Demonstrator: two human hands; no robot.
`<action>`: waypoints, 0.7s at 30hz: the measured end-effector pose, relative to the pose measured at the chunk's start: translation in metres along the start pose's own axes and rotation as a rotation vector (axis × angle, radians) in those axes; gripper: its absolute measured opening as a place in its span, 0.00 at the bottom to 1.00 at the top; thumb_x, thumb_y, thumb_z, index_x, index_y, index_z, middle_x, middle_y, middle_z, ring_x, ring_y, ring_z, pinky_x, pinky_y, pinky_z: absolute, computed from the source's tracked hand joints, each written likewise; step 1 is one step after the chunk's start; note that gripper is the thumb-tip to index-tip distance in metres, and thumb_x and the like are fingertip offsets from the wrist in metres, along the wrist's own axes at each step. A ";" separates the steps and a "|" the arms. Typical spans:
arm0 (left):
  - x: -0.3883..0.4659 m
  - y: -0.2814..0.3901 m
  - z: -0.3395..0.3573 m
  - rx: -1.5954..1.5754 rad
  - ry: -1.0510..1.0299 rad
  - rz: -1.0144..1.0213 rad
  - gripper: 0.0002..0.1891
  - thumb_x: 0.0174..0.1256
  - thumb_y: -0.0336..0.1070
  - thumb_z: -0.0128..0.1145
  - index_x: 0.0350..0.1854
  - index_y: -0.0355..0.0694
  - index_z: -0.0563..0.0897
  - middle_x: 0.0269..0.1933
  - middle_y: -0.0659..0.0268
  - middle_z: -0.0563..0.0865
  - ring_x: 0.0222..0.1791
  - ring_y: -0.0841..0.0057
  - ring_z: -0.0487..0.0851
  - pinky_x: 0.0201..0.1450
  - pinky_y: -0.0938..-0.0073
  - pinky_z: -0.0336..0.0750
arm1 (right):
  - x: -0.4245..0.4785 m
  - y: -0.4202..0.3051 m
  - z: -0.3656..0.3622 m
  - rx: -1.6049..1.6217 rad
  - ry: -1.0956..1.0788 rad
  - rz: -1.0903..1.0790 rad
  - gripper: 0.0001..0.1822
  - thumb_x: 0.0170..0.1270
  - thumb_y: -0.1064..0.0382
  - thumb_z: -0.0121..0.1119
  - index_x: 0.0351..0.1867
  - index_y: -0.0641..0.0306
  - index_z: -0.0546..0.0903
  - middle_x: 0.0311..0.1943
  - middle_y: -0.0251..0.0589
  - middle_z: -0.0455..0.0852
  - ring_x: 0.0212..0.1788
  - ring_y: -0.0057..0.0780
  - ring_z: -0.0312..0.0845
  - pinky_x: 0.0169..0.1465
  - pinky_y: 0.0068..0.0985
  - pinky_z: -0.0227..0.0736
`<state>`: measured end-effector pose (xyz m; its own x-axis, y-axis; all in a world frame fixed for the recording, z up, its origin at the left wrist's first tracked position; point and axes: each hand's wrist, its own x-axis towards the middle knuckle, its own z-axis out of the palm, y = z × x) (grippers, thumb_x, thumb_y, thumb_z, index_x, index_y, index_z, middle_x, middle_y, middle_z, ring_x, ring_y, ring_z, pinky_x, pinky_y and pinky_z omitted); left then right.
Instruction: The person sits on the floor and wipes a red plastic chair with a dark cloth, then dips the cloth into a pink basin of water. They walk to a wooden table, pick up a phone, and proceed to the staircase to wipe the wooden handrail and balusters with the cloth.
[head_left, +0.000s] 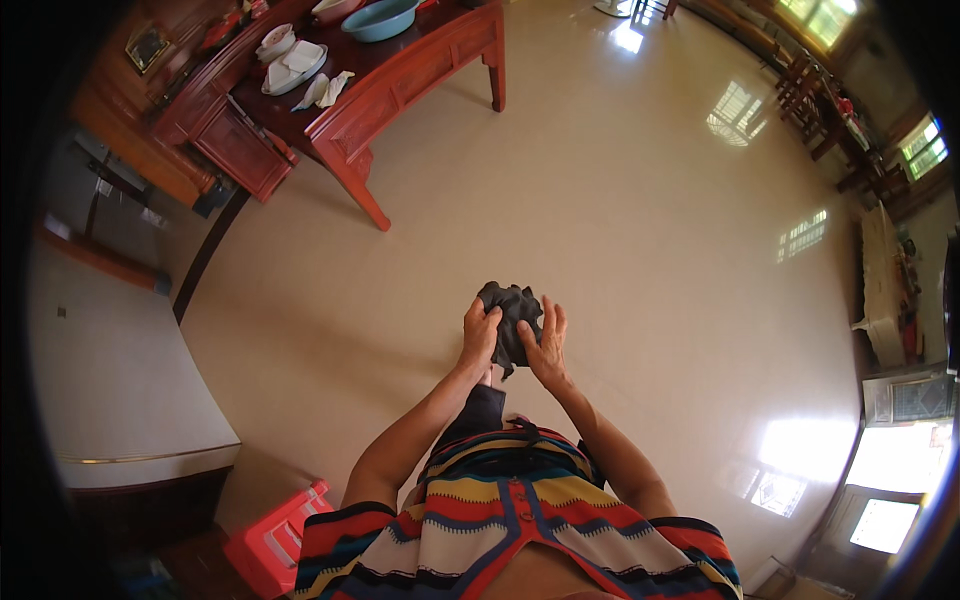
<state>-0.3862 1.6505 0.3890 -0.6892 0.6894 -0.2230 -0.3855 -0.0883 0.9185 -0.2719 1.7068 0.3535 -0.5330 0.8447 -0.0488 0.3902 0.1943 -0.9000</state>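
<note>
A crumpled dark grey cloth (513, 319) is held up in front of me, above the tiled floor. My left hand (481, 334) grips its left side, with the thumb lying on top of the bunched folds. On the right side, my right hand (547, 341) presses its thumb on the cloth, its other fingers extended along the edge. A loose corner of the cloth hangs down between my wrists. The fingers behind the cloth are partly hidden.
A carved red wooden table (420, 79) at the upper left bears a blue basin (381, 20), dishes and a crumpled whitish cloth (330, 90). A pink-red plastic stool (279, 541) is at the lower left, near a pale raised surface (135, 390). Wooden chairs (801, 86) line the upper right.
</note>
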 end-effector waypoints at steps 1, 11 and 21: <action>0.021 0.003 -0.004 0.018 -0.019 -0.010 0.11 0.64 0.26 0.48 0.47 0.32 0.77 0.40 0.62 0.83 0.38 0.78 0.81 0.43 0.75 0.77 | 0.018 -0.017 -0.004 0.115 -0.096 -0.045 0.32 0.70 0.45 0.47 0.71 0.57 0.58 0.68 0.47 0.59 0.67 0.44 0.59 0.64 0.36 0.62; 0.235 0.075 -0.010 -0.077 -0.144 -0.414 0.09 0.68 0.29 0.48 0.47 0.36 0.76 0.38 0.62 0.82 0.38 0.72 0.85 0.39 0.73 0.83 | 0.246 -0.045 0.067 0.435 -0.300 0.222 0.27 0.71 0.52 0.48 0.69 0.55 0.65 0.63 0.44 0.69 0.62 0.31 0.67 0.61 0.26 0.66; 0.398 0.121 0.003 0.037 0.003 -0.421 0.05 0.64 0.29 0.48 0.34 0.36 0.77 0.31 0.65 0.80 0.32 0.76 0.79 0.34 0.72 0.75 | 0.421 -0.100 0.115 0.852 -0.405 0.476 0.26 0.71 0.53 0.47 0.68 0.57 0.66 0.60 0.44 0.74 0.63 0.31 0.68 0.63 0.27 0.64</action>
<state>-0.7055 1.9165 0.4123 -0.4778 0.6579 -0.5822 -0.6116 0.2266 0.7580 -0.6219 1.9861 0.3735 -0.7355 0.4820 -0.4761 0.0527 -0.6599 -0.7495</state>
